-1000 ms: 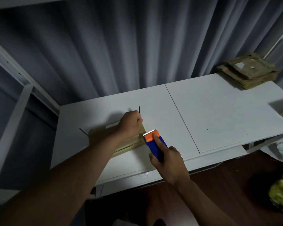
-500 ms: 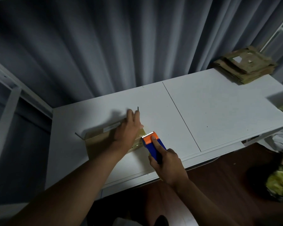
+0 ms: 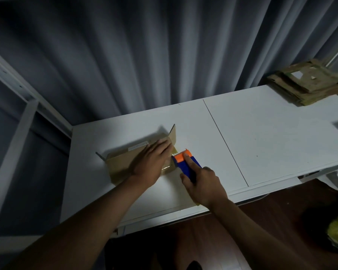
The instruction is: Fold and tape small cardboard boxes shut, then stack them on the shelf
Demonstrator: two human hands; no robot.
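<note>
Left hand (image 3: pixel 152 162) lies flat, fingers spread, on the box (image 3: pixel 125 162) near the table's (image 3: pixel 261 133) front-left; right hand (image 3: pixel 202 184) grips the dispenser (image 3: pixel 185 162) touching its right end.

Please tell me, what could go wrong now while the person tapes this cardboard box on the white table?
1. The left hand lies flat on the cardboard box, fingers right beside the orange head of the tape dispenser; a slip could nick them.
2. The end flap stands up, so the tape may close the seam badly.
3. The right hand grips the dispenser near the table front edge; a hard pull might drag the box off.
</note>
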